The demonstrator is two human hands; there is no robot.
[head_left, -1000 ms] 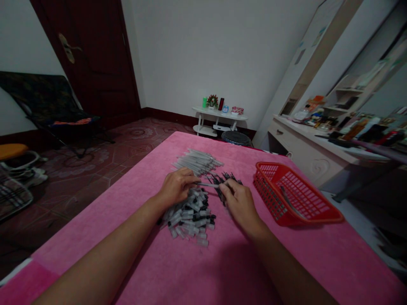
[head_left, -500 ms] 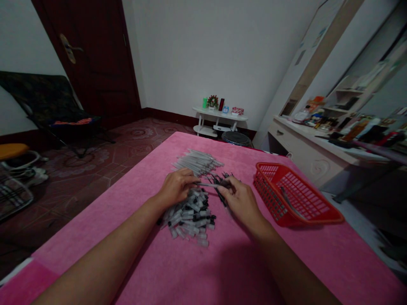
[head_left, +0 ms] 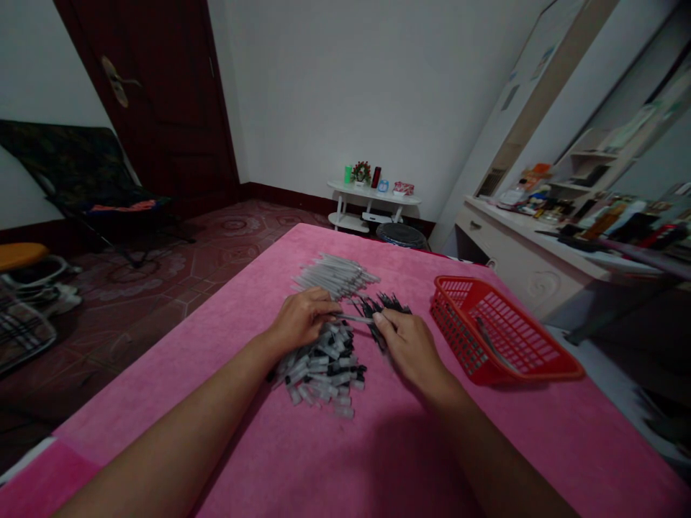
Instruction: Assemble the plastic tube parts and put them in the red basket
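Both my hands meet over a pink table (head_left: 345, 460). My left hand (head_left: 300, 320) is closed, pinching one end of a thin grey pen barrel (head_left: 352, 317). At the barrel's other end my right hand (head_left: 407, 344) is closed too, fingertips pressed to it. Under my left hand lies a heap of clear and black pen caps (head_left: 322, 371). Beyond my fingers are a bundle of grey pen barrels (head_left: 335, 274) and a cluster of thin black pen parts (head_left: 384, 306).
A red plastic basket (head_left: 499, 332) sits on the table to the right of my right hand, with one pen-like item inside. A dressing table with bottles stands at the right, a small white shelf by the far wall, a folding chair at the left.
My right hand slid slightly toward me along the barrel, uncovering more of the black parts behind it. My left hand has barely moved.
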